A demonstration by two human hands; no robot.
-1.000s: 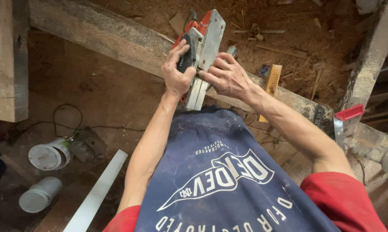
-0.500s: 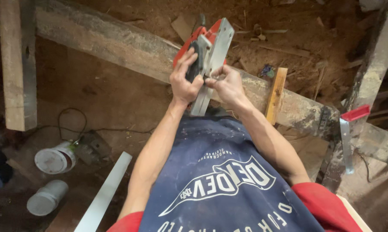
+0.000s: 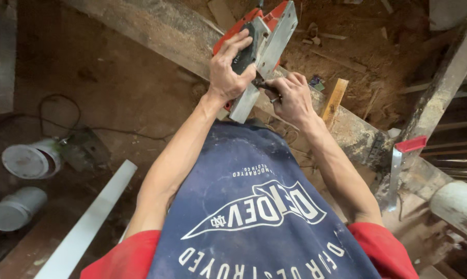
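Observation:
A red electric planer [image 3: 267, 31] with a bare metal sole is tipped on its side above a long wooden beam [image 3: 156, 31]. My left hand [image 3: 227, 72] is wrapped around the planer's dark handle. My right hand [image 3: 294, 99] sits just right of the sole and pinches a small dark tool [image 3: 264, 86] whose tip touches the planer near the middle of the sole. What kind of tool it is I cannot tell. Both forearms reach out over my blue shirt front.
A short wooden block [image 3: 334, 98] stands right of my right hand. A metal clamp [image 3: 399, 165] with a red handle grips the beam further right. Two white pipe pieces [image 3: 29, 160] and a white strip [image 3: 88, 222] lie on the dirt floor at left, beside a black cable [image 3: 63, 101].
The planer has been tipped further, so more of its sole faces me. My right hand has drawn in from the planer's side to the sole, now with the small tool.

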